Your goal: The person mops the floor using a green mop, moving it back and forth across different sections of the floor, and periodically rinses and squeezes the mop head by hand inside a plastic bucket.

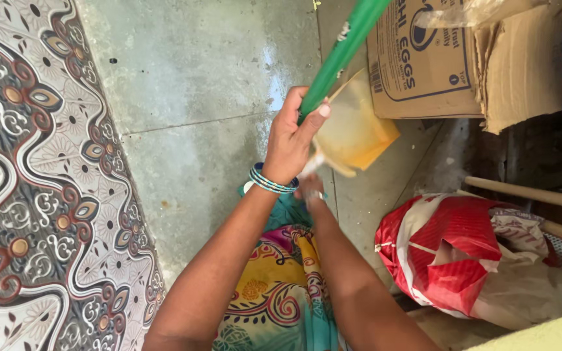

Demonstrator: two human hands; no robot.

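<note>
The grey tiled floor (190, 97) beneath me shows only faint specks. My left hand (291, 140) is wrapped around the long green plastic broom handle (343, 52), raised upright. My right hand (312, 188) sits below, blurred, pinching a translucent yellow plastic bag (352, 133) against it; sweeping looks unfinished.

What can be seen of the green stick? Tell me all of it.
The green stick is a straight, smooth pole, plastic or painted by the look, with small pale specks on it. It slants from the left hand, which grips its lower end, up and right out of the top edge. Its far end is out of view. It crosses above the grey floor, beside a cardboard box.
</note>
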